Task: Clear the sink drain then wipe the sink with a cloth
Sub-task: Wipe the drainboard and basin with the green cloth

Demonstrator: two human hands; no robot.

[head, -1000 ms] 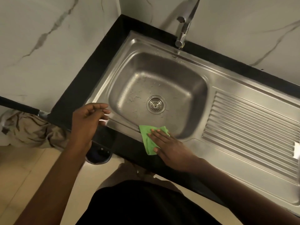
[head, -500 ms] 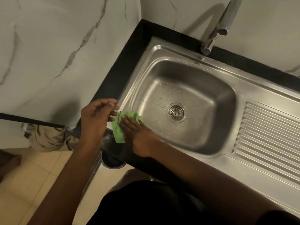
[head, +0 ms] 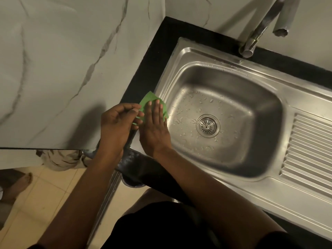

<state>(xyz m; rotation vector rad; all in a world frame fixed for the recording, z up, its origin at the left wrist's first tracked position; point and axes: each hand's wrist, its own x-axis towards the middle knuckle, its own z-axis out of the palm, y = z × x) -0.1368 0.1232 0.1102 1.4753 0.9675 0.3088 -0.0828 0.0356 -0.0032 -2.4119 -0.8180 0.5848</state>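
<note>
A steel sink [head: 269,90] with a round drain strainer [head: 207,125] in the bowl's floor fills the right of the view; water drops dot the bowl. A small green cloth [head: 150,98] lies on the sink's left rim. My right hand [head: 154,126] presses flat on the cloth with straight fingers. My left hand [head: 117,123] is right beside it, fingers curled, its fingertips pinching the cloth's left edge. Most of the cloth is hidden under my hands.
A tap [head: 255,38] stands at the back over the black counter edge [head: 158,51]. A ribbed draining board [head: 310,150] lies to the right. Marble wall [head: 62,69] rises on the left. A bucket rim [head: 133,184] and tiled floor [head: 36,203] lie below.
My right hand has slid the cloth from the front rim leftward and up along the sink's left rim. My left hand has closed in and now touches the cloth's edge.
</note>
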